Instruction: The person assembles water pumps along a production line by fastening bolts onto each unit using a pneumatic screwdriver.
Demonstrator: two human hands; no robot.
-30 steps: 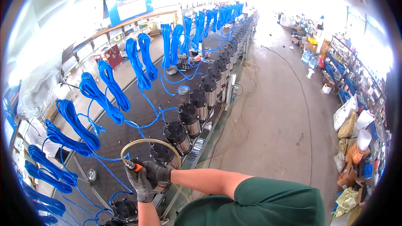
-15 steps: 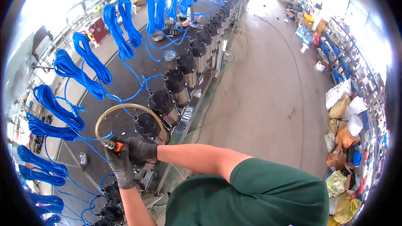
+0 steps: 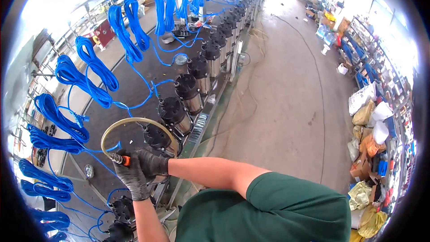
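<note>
Both my hands wear dark grey gloves and meet low over the row of cylinders. My left hand (image 3: 132,180) is closed around an air tool (image 3: 126,160) with an orange part and a metal hose fitting. From that fitting a yellowish air hose (image 3: 130,120) arches up and over to the right. Pressed close beside it, my right hand (image 3: 153,163) has curled fingers; whatever they grip is hidden. Just beyond my hands stands a black-topped metal motor unit (image 3: 157,137), partly inside the hose loop. A blue cable (image 3: 101,151) ends near my left fingers.
Similar motor units (image 3: 175,110) line the bench's right edge into the distance. Coiled blue cables (image 3: 71,121) hang along its left side, their leads crossing the dark bench top (image 3: 103,121). Right of the bench lies a concrete floor (image 3: 282,103), with bags (image 3: 360,98) and boxes along shelving.
My hands stay almost in place with the air tool still in my left hand. The hose loop has dipped slightly, and the view has shifted a little.
</note>
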